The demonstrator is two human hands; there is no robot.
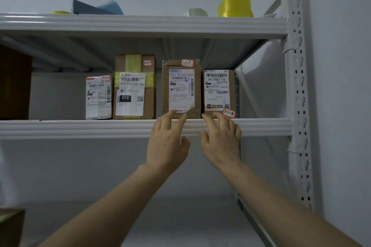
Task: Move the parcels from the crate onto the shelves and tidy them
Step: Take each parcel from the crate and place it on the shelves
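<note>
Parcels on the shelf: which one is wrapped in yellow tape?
The second parcel from the left, the tallest, with a black 010 patch on its label. Yellow tape crosses its front; the other three show none.

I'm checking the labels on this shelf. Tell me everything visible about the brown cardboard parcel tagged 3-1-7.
The brown cardboard parcel tagged 3-1-7 stands upright at the front of the white metal shelf. A red-edged handwritten sticker sits on its top edge; a white shipping label with barcodes and a blue tick covers most of its front, its lower right corner peeling. Straight fingertips of the left hand touch its bottom edge.
</note>
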